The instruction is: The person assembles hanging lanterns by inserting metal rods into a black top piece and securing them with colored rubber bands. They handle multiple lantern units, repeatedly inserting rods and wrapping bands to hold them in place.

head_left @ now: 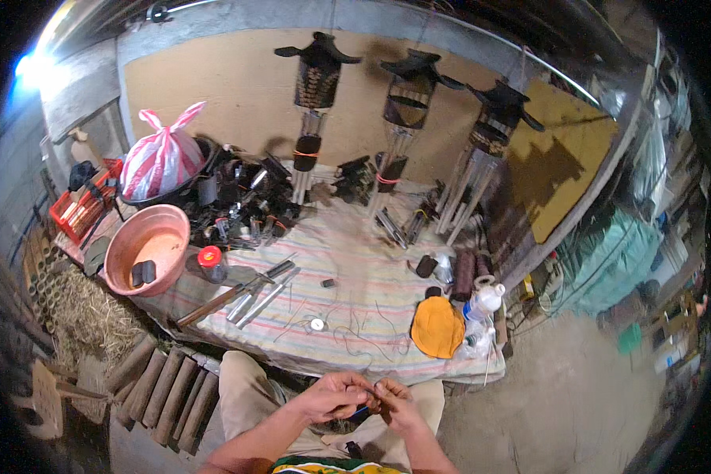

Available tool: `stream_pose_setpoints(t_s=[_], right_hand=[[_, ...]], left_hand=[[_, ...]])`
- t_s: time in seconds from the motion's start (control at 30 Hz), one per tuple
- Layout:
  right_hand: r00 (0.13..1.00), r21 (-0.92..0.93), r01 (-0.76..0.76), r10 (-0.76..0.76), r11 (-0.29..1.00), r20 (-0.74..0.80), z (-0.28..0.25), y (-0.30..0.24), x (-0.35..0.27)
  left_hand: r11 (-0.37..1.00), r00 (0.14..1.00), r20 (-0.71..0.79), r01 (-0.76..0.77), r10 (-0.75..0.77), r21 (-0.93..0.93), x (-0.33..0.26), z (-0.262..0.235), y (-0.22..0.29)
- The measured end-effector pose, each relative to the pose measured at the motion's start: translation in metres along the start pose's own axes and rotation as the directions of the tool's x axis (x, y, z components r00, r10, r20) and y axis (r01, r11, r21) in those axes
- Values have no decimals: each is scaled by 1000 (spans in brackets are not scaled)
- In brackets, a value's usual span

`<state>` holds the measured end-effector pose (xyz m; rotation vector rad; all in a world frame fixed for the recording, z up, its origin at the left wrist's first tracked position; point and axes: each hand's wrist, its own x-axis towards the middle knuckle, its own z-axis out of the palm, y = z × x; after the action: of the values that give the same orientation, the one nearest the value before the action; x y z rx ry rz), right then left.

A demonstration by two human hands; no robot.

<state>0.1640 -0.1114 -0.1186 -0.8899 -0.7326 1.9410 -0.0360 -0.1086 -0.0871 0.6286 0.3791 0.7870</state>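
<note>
My left hand (340,397) and my right hand (398,406) meet above my lap, just off the table's near edge. Both have their fingers pinched together around something small and dark, too hidden to name. A bit of blue shows beneath the fingers. On the striped cloth (336,351) ahead of them lie thin dark cords (371,328) and a small white round piece (317,324). Farther back rests a small dark block (328,283). To the left are a wooden-handled tool (225,300) and shiny metal tubes (267,299).
Three wind chimes (312,87) hang at the back. A pink basin (146,249), a red-lidded jar (212,263) and a striped bag (162,162) stand left. An orange cap-like cloth (438,326) and a plastic bottle (486,302) sit right. Bamboo pieces (174,399) lie at lower left.
</note>
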Motion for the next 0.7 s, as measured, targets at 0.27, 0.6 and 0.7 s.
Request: stream_pose_setpoints(t_s=[0.27, 0.6, 0.7], right_hand=[[969, -169, 215, -232, 962, -90, -49, -43, -23], [878, -503, 274, -427, 819, -217, -81, -140, -51], [810, -621, 392, -575, 678, -116, -74, -198, -37]], left_hand=[[819, 901, 253, 167, -353, 548, 99, 6, 51], [-134, 924, -31, 89, 381, 987, 364, -76, 122], [217, 971, -164, 124, 173, 968, 385, -74, 101]])
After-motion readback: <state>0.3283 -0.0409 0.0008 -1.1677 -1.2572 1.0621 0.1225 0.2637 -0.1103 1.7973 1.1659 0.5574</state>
